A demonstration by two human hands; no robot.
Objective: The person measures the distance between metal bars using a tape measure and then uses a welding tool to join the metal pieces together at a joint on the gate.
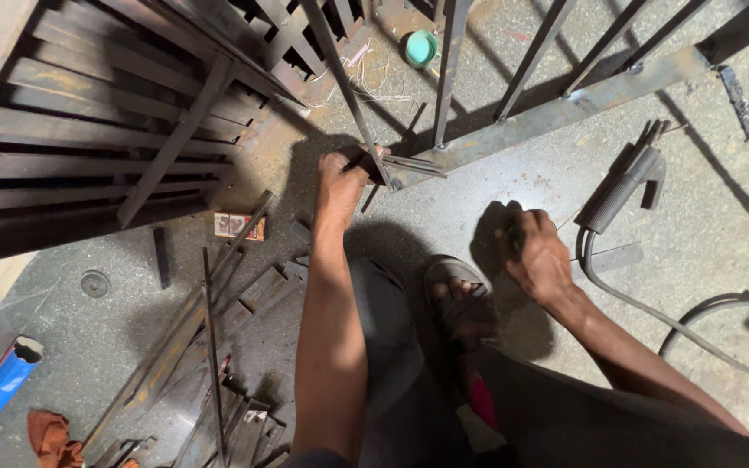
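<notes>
**A:** Steel offcuts [218,347] lay scattered across the lower left of the frame, nearest the camera, beside a sandalled foot [457,299] at centre. What did the right hand [537,258] hold?

**B:** Its fingers were curled tight, right of centre, around something small and dark; I couldn't tell what. Just beyond it, at the right, the welding electrode holder [626,186] rested on the floor with its cable [652,316] trailing to the right edge.

**A:** And the left hand [340,184]?

**B:** Above centre, fingers closed on thin flat strips [409,165] at the corner of the gate frame [565,106].

**A:** Risks?

**B:** I'd judge 2. Bare fingers sat against raw steel edges, so a slip of the strips could cut them. The holder lay loose near the frame and the exposed toes; if live, a nudge could strike an arc.

**A:** Farther back?

**B:** A slatted grille [106,130] filled the upper left, and a green cup [421,48] stood at the top.
</notes>
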